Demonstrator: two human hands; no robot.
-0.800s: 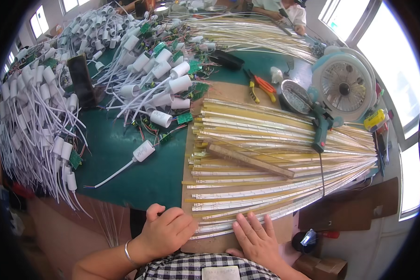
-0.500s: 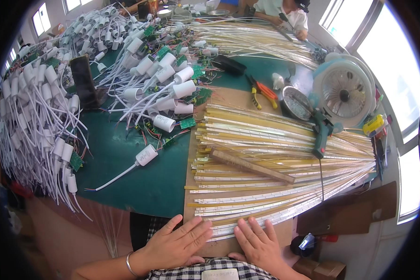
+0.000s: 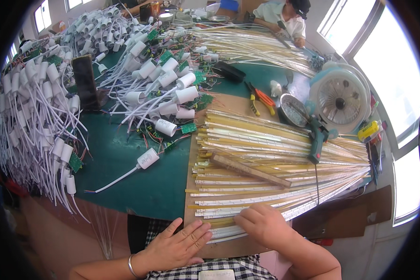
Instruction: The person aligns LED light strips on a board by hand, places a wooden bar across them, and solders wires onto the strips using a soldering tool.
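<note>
The LED strips fan across the board at centre and lower right — long axes running left to right, ends toward lower centre. They look light, thin, bendy and easily kinked; best pinched near an end. Right hand curls, fingertips pressing the nearest strips; left hand lies flat, open, holding nothing.

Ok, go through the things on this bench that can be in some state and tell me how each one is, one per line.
Left hand: open, flat at the board's near edge.
Right hand: fingers curled on the nearest light strips.
Wooden slat: lying across the strips.
Glue gun: resting on the strips.
Pliers: lying unheld.
Fan: spinning or not, cannot tell.
</note>
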